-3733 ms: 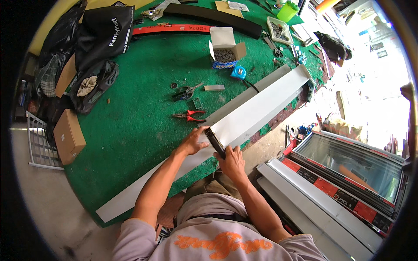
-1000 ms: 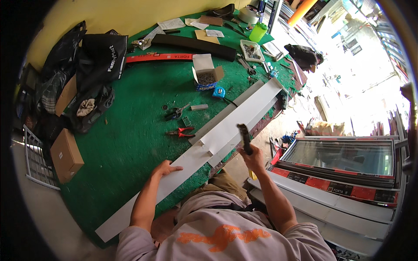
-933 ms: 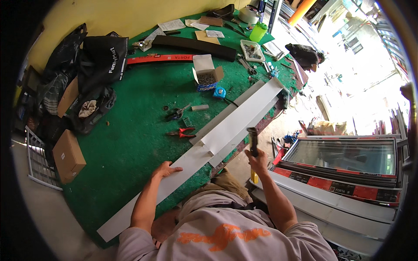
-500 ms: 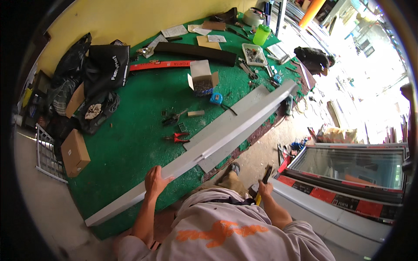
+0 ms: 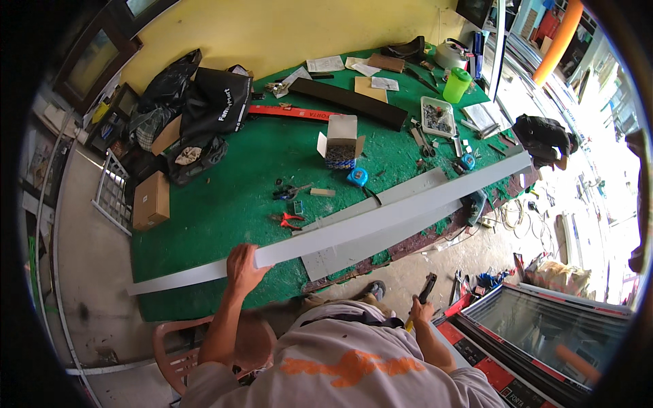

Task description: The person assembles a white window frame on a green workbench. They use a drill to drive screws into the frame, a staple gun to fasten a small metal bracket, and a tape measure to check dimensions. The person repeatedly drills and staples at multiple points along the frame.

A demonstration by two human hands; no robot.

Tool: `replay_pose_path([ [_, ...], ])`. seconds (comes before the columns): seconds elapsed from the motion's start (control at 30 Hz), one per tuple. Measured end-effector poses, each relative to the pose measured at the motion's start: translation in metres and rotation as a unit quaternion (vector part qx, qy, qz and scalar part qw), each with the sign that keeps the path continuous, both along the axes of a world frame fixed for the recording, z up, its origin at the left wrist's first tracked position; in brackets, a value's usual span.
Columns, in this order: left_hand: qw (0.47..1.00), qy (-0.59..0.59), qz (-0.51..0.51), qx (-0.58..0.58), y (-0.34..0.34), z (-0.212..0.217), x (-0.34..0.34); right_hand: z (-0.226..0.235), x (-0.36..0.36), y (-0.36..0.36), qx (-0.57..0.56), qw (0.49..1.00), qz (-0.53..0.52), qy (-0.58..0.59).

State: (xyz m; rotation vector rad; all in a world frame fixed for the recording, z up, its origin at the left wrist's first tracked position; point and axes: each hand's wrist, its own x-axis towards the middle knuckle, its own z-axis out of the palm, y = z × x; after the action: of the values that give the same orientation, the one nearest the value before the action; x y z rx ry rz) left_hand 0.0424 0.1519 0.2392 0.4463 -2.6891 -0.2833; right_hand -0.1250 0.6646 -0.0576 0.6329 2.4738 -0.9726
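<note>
My left hand [image 5: 245,270] is wrapped over the near edge of a long white profile [image 5: 367,223]. This profile slants across the table from the near left to the far right. Lower right, away from the table, my right hand [image 5: 422,311] grips a dark tool [image 5: 428,288] with a yellow handle; its exact kind is unclear. Under the profile lies a flat grey strip [image 5: 326,264]. Beyond it on the green table [image 5: 211,221] are red-handled pliers [image 5: 286,220], a blue tape measure [image 5: 357,177] and an open carton of small hardware [image 5: 341,129].
A power tool [image 5: 476,206] sits at the table's right edge, below the profile. Glazed frames [image 5: 544,326] lie at lower right. A reddish-brown chair [image 5: 166,343] stands by my left arm. Black bags [image 5: 221,102] and a cardboard box [image 5: 151,200] occupy the table's left end.
The view has turned, so the table appears farther right and the profile lies flatter across the picture. My left hand stays on the profile; the tool remains in my right hand.
</note>
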Motion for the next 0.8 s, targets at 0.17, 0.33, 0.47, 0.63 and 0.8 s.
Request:
replay_pose_path([
  [0.17,0.999,0.014,0.022,-0.028,0.023,0.012,-0.012,0.004,-0.045,-0.017,-0.020,0.998,0.016,0.057],
  [0.33,0.996,0.046,0.033,-0.062,0.040,0.036,-0.020,0.054,-0.058,-0.052,-0.020,0.976,0.036,0.215],
  [0.47,0.980,0.099,0.073,-0.159,0.055,0.061,-0.029,0.089,-0.091,-0.088,-0.014,0.988,0.073,0.139],
  [0.63,0.963,0.135,0.099,-0.212,0.068,0.074,-0.040,0.097,-0.150,-0.133,-0.064,0.985,0.061,0.147],
  [0.8,0.953,0.154,0.133,-0.226,0.071,0.073,-0.032,0.084,-0.190,-0.143,-0.106,0.981,0.023,0.159],
])
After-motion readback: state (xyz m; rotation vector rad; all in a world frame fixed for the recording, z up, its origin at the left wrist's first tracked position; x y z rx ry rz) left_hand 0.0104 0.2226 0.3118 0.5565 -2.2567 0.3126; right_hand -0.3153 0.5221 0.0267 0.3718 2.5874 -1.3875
